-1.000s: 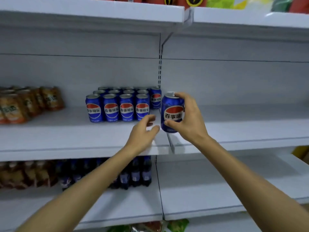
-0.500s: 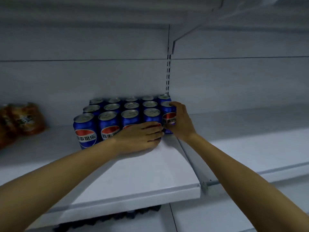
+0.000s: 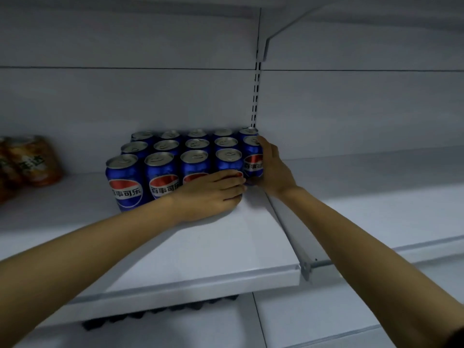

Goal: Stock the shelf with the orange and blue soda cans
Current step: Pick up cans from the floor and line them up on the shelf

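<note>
gripping the blue can point(image 3: 253, 160) at the right end of the middle row, the right hand point(image 3: 272, 169) has fingers curled round its far side. can stands upright on the white shelf point(image 3: 213, 247), touching the block of blue cans point(image 3: 160, 169). left hand point(image 3: 213, 194) lies flat, fingers straight against the front-row cans, holding nothing. orange cans point(image 3: 30, 159) sit well apart at far left, blurred.

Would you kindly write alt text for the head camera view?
A person's right hand grips a blue soda can at the right end of a block of blue cans on a white shelf, while the left hand lies flat against the front row. Orange cans stand further left.
</note>
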